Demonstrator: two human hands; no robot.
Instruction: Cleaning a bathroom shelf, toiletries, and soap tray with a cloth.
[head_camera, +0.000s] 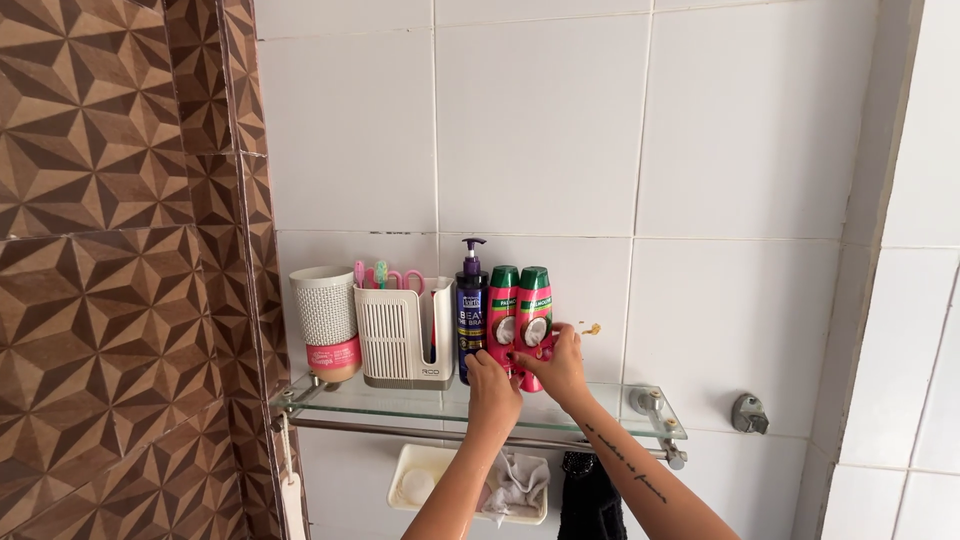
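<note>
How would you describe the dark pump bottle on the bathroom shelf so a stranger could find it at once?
Start at the glass shelf on the white tiled wall. The pump bottle stands near its middle, between the white slotted holder and two pink bottles that both hands touch. It alone is dark blue-purple with a pump top.

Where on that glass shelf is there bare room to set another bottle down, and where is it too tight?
The glass shelf is bare at its right end, from the right hand to the metal bracket. The left is packed: white cup, toothbrush holder, dark pump bottle and two pink bottles, which both hands, the left hand too, are on.
</note>
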